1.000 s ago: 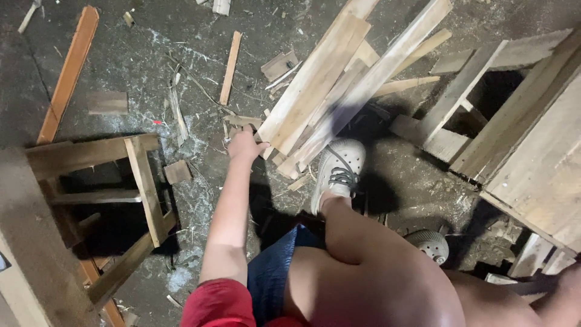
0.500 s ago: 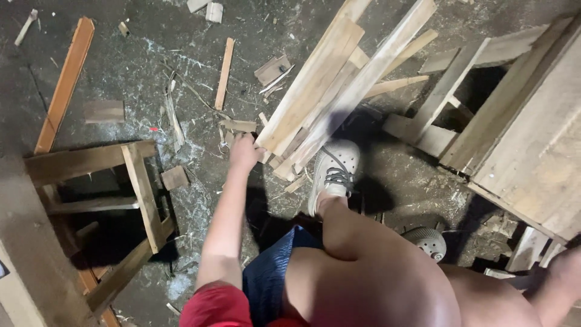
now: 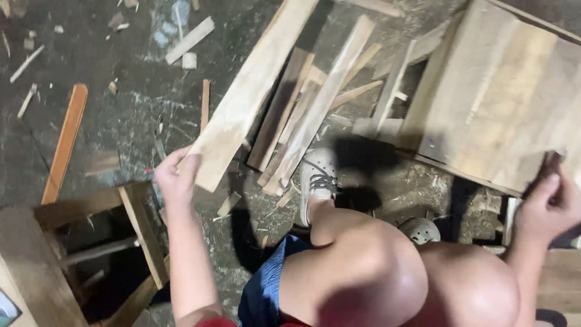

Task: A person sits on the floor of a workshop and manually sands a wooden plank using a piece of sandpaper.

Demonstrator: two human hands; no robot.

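Note:
My left hand [image 3: 177,178] grips the near end of a long pale wooden plank [image 3: 254,91], lifted off the pile and slanting away toward the top of the view. Under and beside it lies a heap of thinner wooden slats [image 3: 315,115] on the dirty floor. My right hand [image 3: 548,209] holds the near corner of a large wooden crate [image 3: 502,97] at the right. My bare knees and a white laced shoe [image 3: 318,178] sit between the two hands.
A small wooden stool frame [image 3: 130,233] stands at the lower left. An orange-brown strip [image 3: 65,142] lies on the floor to its upper left. Offcuts and splinters are scattered over the dark concrete floor [image 3: 121,91]. A white perforated shoe [image 3: 420,230] shows near my right knee.
My left hand has taken hold of a plank from the pile and raised its end. My right hand has come into view on the crate's corner. The view has shifted closer.

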